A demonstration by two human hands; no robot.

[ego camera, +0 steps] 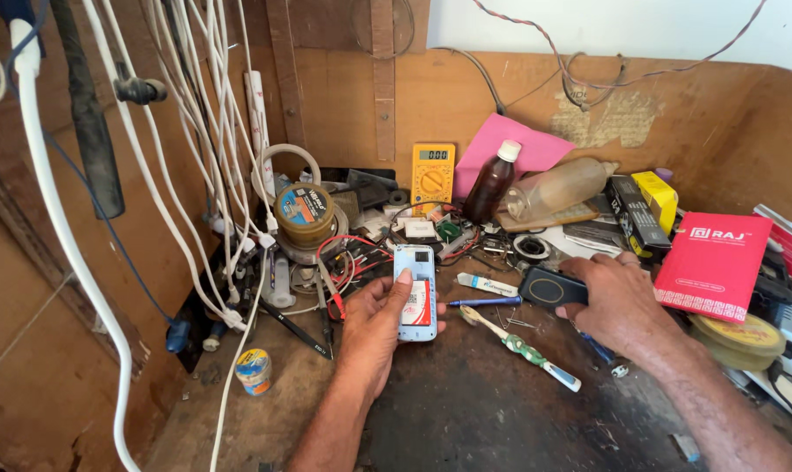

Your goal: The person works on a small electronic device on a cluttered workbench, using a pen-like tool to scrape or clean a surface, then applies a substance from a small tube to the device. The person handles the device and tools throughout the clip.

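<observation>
Left hand (374,328) grip holding open phone (416,293); right hand (619,301) palm-down, grasping black case (551,287)

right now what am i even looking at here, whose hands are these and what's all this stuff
This is one picture from a camera worn on a person's head, looking down at a cluttered wooden workbench. The left hand holds a small phone with its back cover off. The right hand rests on a dark oval device. Between them lie a toothbrush and a blue pen. Behind stand a yellow multimeter, a brown bottle and a red booklet. White cables hang on the left.
</observation>
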